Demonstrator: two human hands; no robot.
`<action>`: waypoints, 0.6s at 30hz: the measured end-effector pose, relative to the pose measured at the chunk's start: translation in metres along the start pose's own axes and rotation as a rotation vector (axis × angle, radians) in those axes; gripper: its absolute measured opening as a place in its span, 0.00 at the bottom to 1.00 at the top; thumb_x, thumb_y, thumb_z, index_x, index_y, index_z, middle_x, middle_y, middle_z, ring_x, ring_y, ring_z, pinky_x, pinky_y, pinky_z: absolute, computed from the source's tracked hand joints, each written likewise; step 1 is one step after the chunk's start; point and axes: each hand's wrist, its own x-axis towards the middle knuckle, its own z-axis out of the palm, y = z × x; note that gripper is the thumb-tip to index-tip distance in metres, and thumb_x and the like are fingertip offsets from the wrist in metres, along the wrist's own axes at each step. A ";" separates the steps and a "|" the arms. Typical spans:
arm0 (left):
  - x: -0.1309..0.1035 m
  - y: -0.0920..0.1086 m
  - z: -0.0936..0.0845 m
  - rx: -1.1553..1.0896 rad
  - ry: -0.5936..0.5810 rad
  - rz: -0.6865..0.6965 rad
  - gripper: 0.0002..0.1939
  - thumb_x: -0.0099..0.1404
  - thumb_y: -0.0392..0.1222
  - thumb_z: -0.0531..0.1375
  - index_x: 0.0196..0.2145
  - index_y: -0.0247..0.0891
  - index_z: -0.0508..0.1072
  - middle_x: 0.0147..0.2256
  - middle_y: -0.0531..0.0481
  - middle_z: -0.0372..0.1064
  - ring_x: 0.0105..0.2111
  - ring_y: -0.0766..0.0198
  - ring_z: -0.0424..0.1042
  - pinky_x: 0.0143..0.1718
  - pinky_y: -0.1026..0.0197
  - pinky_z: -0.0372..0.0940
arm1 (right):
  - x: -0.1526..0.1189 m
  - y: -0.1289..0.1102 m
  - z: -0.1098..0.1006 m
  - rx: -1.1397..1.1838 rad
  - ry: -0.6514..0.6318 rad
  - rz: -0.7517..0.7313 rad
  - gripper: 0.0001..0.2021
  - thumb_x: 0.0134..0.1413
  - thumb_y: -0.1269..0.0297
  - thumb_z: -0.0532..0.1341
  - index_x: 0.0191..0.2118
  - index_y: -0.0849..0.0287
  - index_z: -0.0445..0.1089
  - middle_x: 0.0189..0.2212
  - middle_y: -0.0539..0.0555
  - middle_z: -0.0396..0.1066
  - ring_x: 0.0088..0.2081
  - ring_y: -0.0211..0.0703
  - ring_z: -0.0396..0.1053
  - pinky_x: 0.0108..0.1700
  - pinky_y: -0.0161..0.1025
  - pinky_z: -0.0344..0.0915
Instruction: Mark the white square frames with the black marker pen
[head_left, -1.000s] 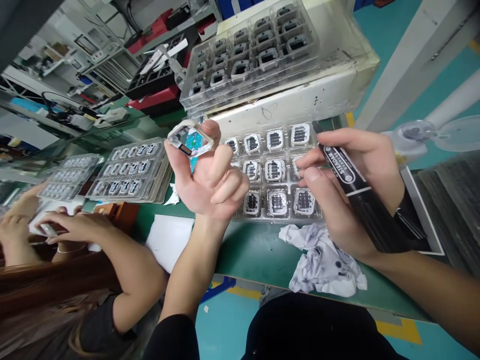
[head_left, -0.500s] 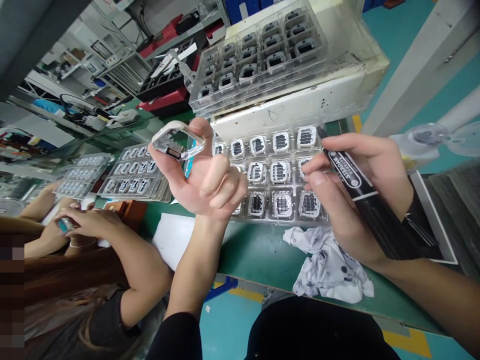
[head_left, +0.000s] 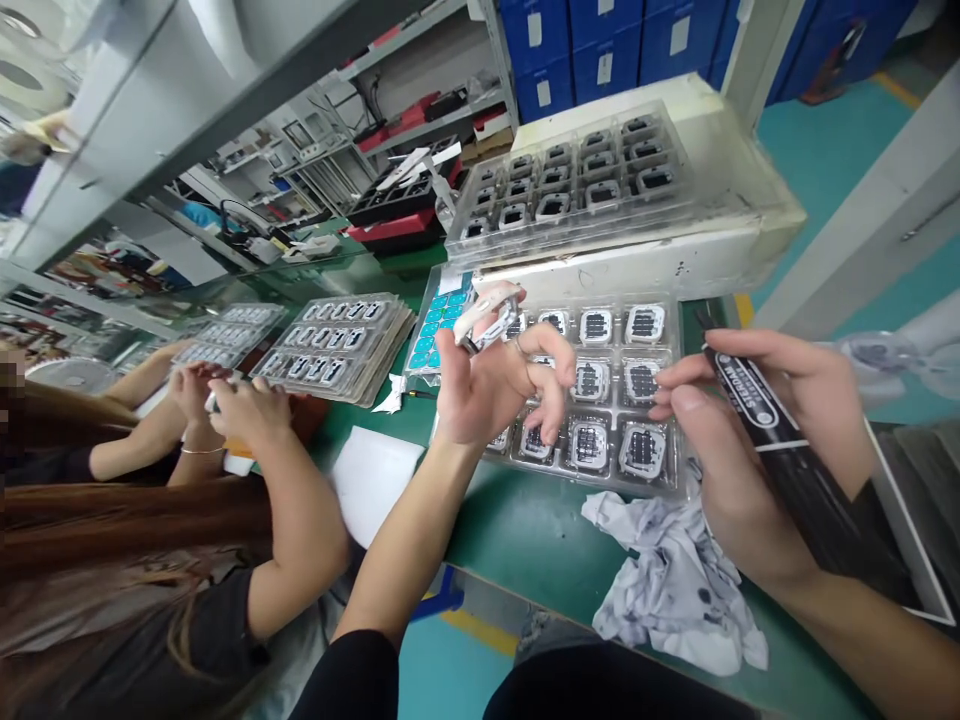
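Between thumb and index finger, my left hand (head_left: pixel 504 385) pinches a small white plastic frame (head_left: pixel 486 318), raised over the left part of a clear tray and turned nearly edge-on. Its other fingers are loosely curled. My right hand (head_left: pixel 780 430) is wrapped round a black marker pen (head_left: pixel 765 410), whose dark tip points up and away, right of the tray. The clear plastic tray (head_left: pixel 613 420) holds several white frames with dark inserts, one per pocket. Part of it is hidden behind my left hand.
A stained white cloth (head_left: pixel 675 590) lies crumpled at the bench's front edge. Behind, another filled clear tray (head_left: pixel 570 180) rests on a white foam box (head_left: pixel 720 240). Stacked trays (head_left: pixel 334 345) and a white sheet (head_left: pixel 375 475) are at left, where a co-worker's hands (head_left: pixel 240 405) handle a small part.
My left hand has rotated, turning the white frame from face-on to nearly edge-on, and its lower fingers have loosened. The view has shifted; my right hand still grips the marker.
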 end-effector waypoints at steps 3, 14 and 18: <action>0.000 -0.001 0.006 0.054 -0.052 0.108 0.42 0.69 0.87 0.48 0.62 0.52 0.63 0.42 0.47 0.71 0.23 0.67 0.72 0.19 0.66 0.61 | -0.002 0.004 -0.001 0.009 -0.009 0.008 0.20 0.67 0.61 0.72 0.60 0.59 0.72 0.43 0.56 0.78 0.40 0.52 0.79 0.43 0.50 0.74; 0.001 -0.026 0.025 1.325 -0.261 0.911 0.20 0.80 0.54 0.62 0.61 0.40 0.71 0.56 0.40 0.75 0.49 0.56 0.79 0.43 0.61 0.74 | 0.001 0.015 0.007 0.066 0.140 -0.016 0.19 0.64 0.59 0.74 0.58 0.53 0.75 0.41 0.55 0.77 0.36 0.52 0.75 0.41 0.49 0.72; -0.003 -0.024 0.031 1.372 -0.319 0.992 0.15 0.80 0.43 0.60 0.61 0.40 0.72 0.61 0.40 0.75 0.49 0.57 0.78 0.41 0.61 0.71 | 0.001 0.013 0.006 0.071 0.113 -0.015 0.19 0.65 0.61 0.74 0.58 0.54 0.75 0.42 0.55 0.77 0.39 0.52 0.76 0.43 0.48 0.73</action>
